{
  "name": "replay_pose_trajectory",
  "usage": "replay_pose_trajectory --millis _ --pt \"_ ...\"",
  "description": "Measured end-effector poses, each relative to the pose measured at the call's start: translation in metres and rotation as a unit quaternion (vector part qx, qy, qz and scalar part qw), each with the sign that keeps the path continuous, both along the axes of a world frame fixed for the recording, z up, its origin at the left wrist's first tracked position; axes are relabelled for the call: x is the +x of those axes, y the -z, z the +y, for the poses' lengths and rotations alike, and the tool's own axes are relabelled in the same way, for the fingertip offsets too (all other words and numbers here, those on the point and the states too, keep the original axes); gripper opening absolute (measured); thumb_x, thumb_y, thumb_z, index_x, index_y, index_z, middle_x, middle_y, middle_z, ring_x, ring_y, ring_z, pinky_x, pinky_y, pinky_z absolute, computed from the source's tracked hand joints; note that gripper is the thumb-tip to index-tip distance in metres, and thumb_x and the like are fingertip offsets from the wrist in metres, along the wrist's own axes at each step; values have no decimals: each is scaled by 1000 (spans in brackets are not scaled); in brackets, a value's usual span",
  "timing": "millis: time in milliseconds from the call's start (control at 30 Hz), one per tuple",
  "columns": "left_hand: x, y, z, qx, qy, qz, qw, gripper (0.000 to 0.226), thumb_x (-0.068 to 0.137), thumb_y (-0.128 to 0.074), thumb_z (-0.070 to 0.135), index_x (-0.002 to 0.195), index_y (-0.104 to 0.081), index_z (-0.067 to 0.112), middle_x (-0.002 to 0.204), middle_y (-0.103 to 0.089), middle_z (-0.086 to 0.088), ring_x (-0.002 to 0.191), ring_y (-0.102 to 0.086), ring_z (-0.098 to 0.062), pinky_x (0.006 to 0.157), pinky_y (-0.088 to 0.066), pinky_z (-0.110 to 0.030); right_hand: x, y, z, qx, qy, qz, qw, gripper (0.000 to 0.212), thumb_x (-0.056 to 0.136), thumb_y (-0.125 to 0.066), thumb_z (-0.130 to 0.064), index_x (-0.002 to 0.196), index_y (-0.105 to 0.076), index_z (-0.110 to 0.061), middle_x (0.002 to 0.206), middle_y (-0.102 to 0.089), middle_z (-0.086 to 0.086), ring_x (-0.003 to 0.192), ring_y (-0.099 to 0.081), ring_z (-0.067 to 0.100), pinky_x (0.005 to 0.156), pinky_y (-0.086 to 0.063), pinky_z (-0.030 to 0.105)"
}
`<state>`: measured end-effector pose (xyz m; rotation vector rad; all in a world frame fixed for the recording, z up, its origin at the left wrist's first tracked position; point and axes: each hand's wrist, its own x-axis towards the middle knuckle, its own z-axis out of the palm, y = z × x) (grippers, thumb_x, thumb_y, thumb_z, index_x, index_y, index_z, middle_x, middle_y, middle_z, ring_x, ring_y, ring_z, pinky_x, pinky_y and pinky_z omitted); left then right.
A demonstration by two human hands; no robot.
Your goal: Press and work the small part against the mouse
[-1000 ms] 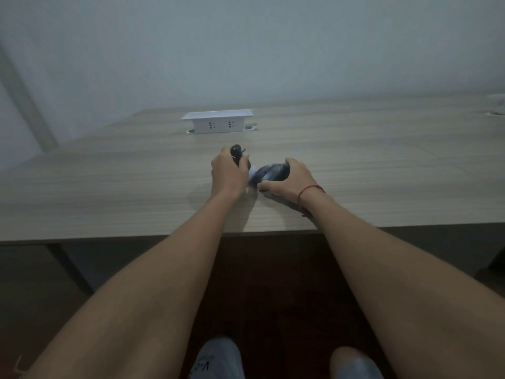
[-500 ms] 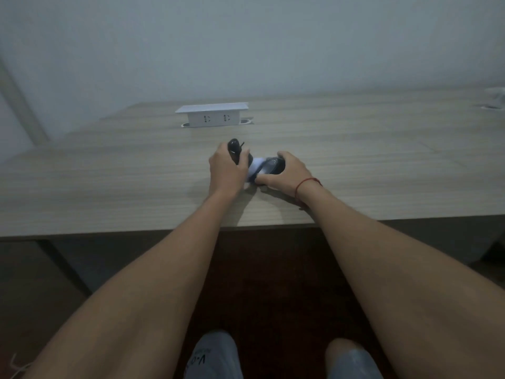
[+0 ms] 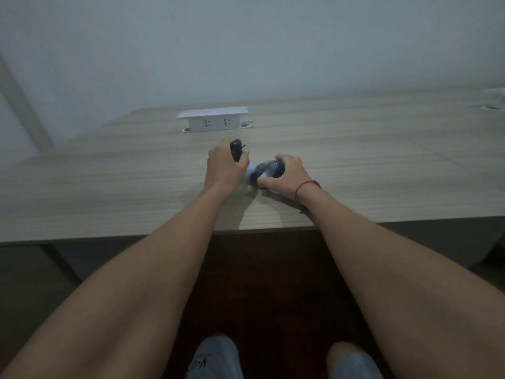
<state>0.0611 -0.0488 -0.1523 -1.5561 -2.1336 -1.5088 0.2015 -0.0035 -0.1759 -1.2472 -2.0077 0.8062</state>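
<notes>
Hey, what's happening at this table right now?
A person stands at a wooden table with both arms stretched out over it. The left hand grips a slim dark object that sticks up above the fist. The right hand, with a red string at its wrist, holds a rounded dark object down near the tabletop. Something pale shows between the two hands; what it is cannot be told. Farther back, a white socket box stands raised from the table.
</notes>
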Motion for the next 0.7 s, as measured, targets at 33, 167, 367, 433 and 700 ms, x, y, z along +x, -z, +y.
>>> replay_pose_trajectory --millis 33,167,367,433,700 --pt "1 -2 -1 26 6 -10 1000 24 87 -64 25 91 -62 2 82 -56 -6 73 -50 -18 66 -39 -25 0 0 2 2 -3 -5 1000 90 65 -74 -43 142 -35 -17 143 -32 6 125 -41 24 100 -45 44" --pt "7 10 -2 42 33 -27 998 22 86 -66 24 94 -63 3 83 -61 -5 75 -57 -17 69 -47 -25 0 3 4 -3 -9 9 1000 96 63 -79 -48 142 -35 -17 143 -32 4 126 -42 23 102 -44 43" --pt "-2 10 -1 23 16 -14 1000 23 87 -64 27 90 -62 4 85 -61 -8 75 -55 -20 67 -44 -23 -5 5 8 -2 31 15 999 113 58 -82 -55 148 -24 -20 149 -31 6 132 -39 28 102 -41 45" --pt "6 5 -2 72 23 -31 997 22 87 -65 25 86 -62 3 78 -57 -4 70 -51 -16 58 -36 -7 -6 6 9 -20 29 37 999 121 53 -85 -52 149 -17 -23 149 -33 6 132 -40 28 103 -42 46" --pt "0 16 -1 15 -1 14 1000 23 90 -61 29 91 -60 6 81 -56 -4 72 -52 -18 64 -42 -28 -1 5 13 -45 0 49 998 114 60 -83 -40 150 -14 -24 150 -36 5 131 -41 29 99 -41 37"
